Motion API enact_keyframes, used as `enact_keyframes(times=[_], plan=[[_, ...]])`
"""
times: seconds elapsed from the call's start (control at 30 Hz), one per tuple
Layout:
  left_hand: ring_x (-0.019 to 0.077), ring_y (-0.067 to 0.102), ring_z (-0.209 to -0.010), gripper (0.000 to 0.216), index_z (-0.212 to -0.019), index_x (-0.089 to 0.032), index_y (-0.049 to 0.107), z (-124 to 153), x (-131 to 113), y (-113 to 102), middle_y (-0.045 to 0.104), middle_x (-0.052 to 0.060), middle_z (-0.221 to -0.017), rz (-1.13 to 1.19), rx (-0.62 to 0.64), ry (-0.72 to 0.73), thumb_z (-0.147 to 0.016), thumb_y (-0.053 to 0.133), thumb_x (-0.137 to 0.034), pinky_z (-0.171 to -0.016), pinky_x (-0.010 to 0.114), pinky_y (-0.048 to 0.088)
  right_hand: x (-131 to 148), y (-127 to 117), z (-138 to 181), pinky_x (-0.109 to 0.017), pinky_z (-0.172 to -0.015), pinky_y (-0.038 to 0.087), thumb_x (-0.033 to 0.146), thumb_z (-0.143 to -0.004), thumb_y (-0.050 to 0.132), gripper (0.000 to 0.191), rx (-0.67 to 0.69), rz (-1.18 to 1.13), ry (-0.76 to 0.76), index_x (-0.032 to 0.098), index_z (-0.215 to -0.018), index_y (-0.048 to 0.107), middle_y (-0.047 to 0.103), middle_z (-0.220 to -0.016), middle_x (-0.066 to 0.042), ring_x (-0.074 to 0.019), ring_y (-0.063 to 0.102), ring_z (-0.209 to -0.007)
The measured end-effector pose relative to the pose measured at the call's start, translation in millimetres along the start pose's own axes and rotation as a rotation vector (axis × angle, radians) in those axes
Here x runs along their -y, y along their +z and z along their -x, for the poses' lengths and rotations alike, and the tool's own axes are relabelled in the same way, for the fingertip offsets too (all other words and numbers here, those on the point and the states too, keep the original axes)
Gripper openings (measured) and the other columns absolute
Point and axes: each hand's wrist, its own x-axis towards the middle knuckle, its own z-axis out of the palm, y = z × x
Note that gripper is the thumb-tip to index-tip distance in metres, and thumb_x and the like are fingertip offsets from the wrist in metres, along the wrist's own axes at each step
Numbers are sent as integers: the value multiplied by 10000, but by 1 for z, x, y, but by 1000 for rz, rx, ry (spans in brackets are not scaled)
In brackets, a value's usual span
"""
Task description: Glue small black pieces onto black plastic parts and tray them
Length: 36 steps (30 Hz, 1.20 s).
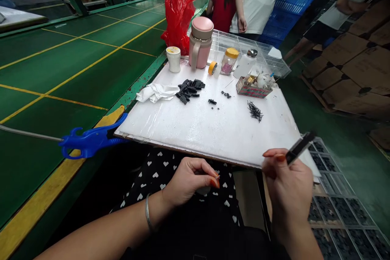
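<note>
Slim black tool (300,148), motion-blurred, slants up and away from the right hand (289,183), whose thumb and fingers are closed around it — by the near right corner of the table (195,130). The left hand (189,178) hovers over the lap, thumb and forefinger pinched together — whether they grip something tiny, I cannot tell. Both forearms reach in from below.

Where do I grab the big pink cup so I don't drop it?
By its handle, I'd say, coming from the front, the side nearest the camera. The pink cup stands upright with that handle sticking out toward the front, a little left. The red bag crowds it behind on the left, so the front looks easier.
</note>
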Motion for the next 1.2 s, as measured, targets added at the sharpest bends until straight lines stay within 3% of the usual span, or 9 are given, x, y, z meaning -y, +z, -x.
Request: enact_keyframes(times=[0.17,0.33,0.6,0.77,0.87,0.9,1.0,1.07,1.2], plan=[[107,578,-510,85,-589,-142,686,-1,-14,-1,680,23,-569,14,-44,26,-585,760,-99,-494,190,421,-8,-52,-69,-270,-445,287,627,-839,545,546,-73,510,-95,157,-569,613,423,-423,13,-127,392,-411],[113,572,-535,103,-582,-146,666,-10,-35,1,669,23,-570,51,-51,40,-597,765,-122,-519,191,411,-7,-75,-110,-284,-541,372,577,-904,390,551,-94,1028,-106,177,-639,662,541,-484,-13,-178,529,-499],[97,534,-594,153,-649,-137,656,-41,-80,9,639,18,-613,108,-94,154,-681,791,-202,-592,181,411,-23,-53,-185,-327,-653,435,263,-844,416,379,11,1311,-95,130,-1065,693,714,-886,-149,-297,653,-810],[101,546,-641,148,-725,-137,635,-55,-100,7,633,20,-675,154,-101,217,-769,740,-233,-648,192,431,-15,-31,-194,-386,-731,470,309,-834,469,399,81,1365,-158,128,-1121,679,674,-1086,-185,-346,633,-955],[111,567,-679,139,-771,-135,620,-62,-101,9,657,40,-718,190,-96,172,-800,710,-237,-670,197,439,4,-11,-174,-399,-805,479,418,-896,442,427,105,1253,-246,202,-1218,621,603,-1275,-137,-330,605,-1038],[116,577,-694,137,-780,-135,613,-64,-101,12,665,48,-730,209,-91,160,-806,703,-235,-682,201,443,11,-1,-163,-401,-817,484,470,-900,464,428,150,1058,-269,219,-1208,623,614,-1259,-128,-321,616,-1008],[130,609,-740,136,-786,-135,595,-77,-100,24,680,62,-765,270,-37,172,-807,695,-225,-729,219,461,31,39,-127,-386,-815,513,574,-832,584,497,703,434,-109,213,-1170,631,653,-1156,-129,-299,616,-1003],[134,620,-721,150,-800,-142,589,-90,-103,33,688,64,-791,265,10,194,-804,699,-244,-710,232,473,41,66,-110,-357,-740,531,584,-768,672,502,916,209,-16,198,-1088,646,663,-1068,-115,-271,626,-925],[162,656,-764,163,-831,-140,609,-121,-125,40,717,100,-905,74,83,319,-786,718,-252,-703,253,490,47,97,-120,-259,-526,478,439,-843,668,279,902,6,19,169,-803,609,599,-677,-22,-149,562,-597]])
